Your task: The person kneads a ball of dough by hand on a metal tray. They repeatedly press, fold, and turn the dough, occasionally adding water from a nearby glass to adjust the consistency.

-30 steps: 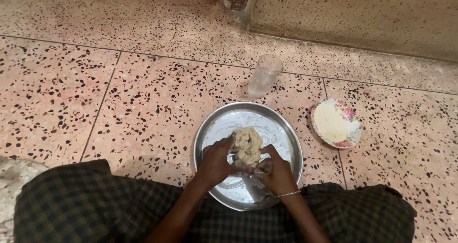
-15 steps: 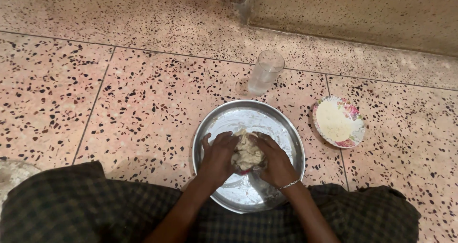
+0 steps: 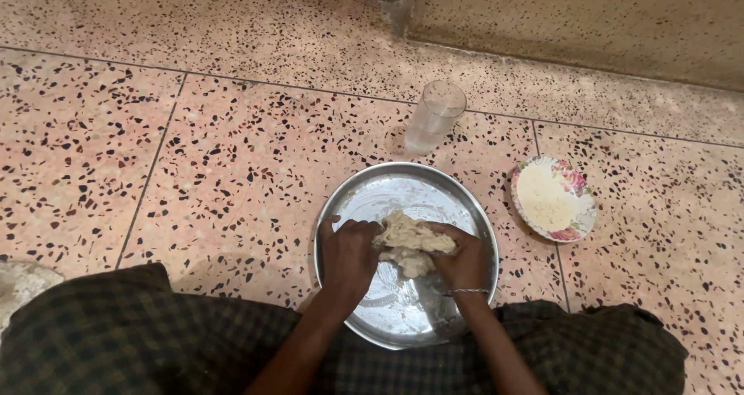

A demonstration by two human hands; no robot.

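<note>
Over the lap, both hands grip the dough (image 3: 413, 244) in the tray (image 3: 403, 193): left hand (image 3: 349, 254) curled on its left end, right hand (image 3: 463, 262) on the right. Dough's long axis runs left-right. Fingertips are hidden. Beyond stand a plate (image 3: 553, 200) and glass (image 3: 432, 117).

No packages, no labels, no signs, no screens anywhere in view, nothing wrapped or boxed on the speckled floor, no printed or lit surface near the hands or beyond them
</note>
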